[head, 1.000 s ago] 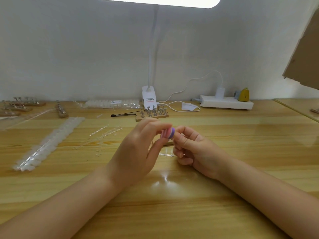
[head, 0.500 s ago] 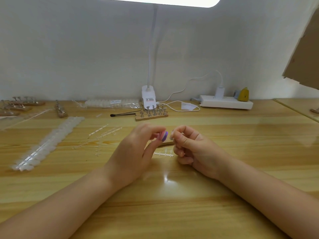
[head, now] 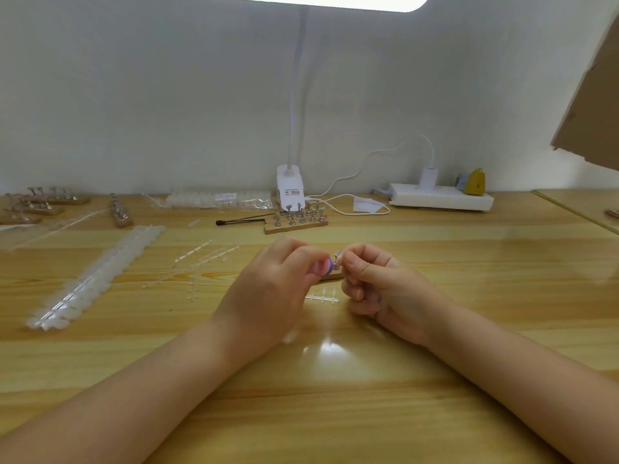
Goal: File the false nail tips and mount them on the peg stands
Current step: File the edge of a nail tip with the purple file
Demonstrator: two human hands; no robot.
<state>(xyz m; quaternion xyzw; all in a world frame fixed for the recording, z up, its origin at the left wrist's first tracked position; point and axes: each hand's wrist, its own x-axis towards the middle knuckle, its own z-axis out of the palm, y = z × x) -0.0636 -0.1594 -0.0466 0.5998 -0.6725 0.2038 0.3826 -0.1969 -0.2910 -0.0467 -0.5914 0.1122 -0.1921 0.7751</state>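
Two hands meet just before the desk lamp base (head: 290, 189): the left hand (head: 268, 293) pinches a pink-purple file block (head: 323, 266), the right hand (head: 378, 289) pinches a nail tip (head: 337, 259). Filing is under way; mounting it on the peg stand (head: 296, 220) likely follows.

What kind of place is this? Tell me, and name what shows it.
Probably a small nail-craft workbench: strips of false nail tips lie on the wooden table, wooden peg stands wait near a clip-on desk lamp.

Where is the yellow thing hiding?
In the head view, the yellow thing sits far right at the back, on the white power strip against the wall.
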